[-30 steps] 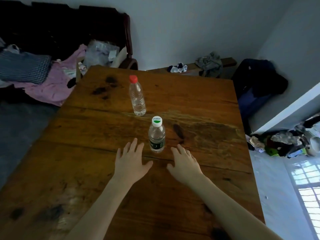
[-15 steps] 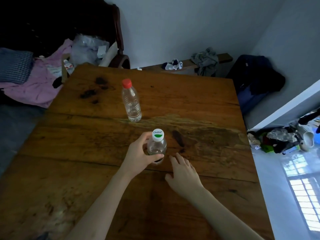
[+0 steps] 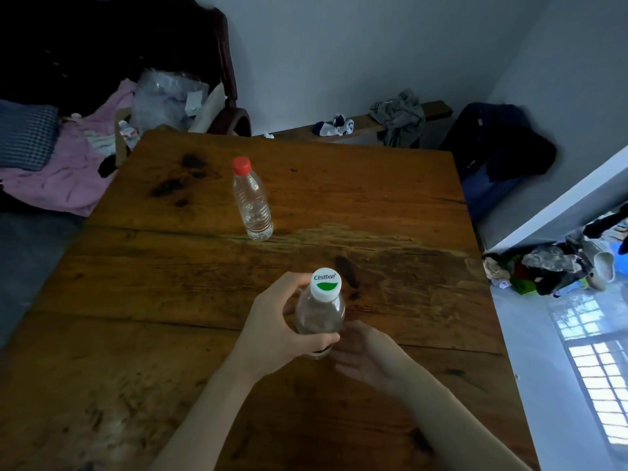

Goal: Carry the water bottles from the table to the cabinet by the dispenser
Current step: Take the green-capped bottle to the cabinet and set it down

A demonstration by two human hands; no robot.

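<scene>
Bottles are what this job turns on, and both show here against the biggest thing in view, the wooden table (image 3: 170, 300), whose worn top fills the middle of the picture. Beyond its far left corner lies a heap of pink cloth (image 3: 68, 175) and a clear plastic bag (image 3: 163, 100), and a low bench (image 3: 360, 125) with socks and a grey garment runs along the far wall; no cabinet or dispenser can be seen, so the carry probably leads out of this view. The red-capped bottle (image 3: 253, 202) stands upright and alone toward the far side of the table, untouched, apparently waiting its turn. The white-capped bottle (image 3: 321, 311) is nearest the person, upright, and whether its base rests on the wood cannot be told. The left hand (image 3: 282, 331) is wrapped round its body, thumb across the front and fingers behind, a grip that looks meant for lifting. The right hand (image 3: 365, 351) lies just beside the bottle's lower part with loose, uncurled fingers, gripping nothing; it seems placed to steady the bottle or take it over, which would free the left hand for the other one.
</scene>
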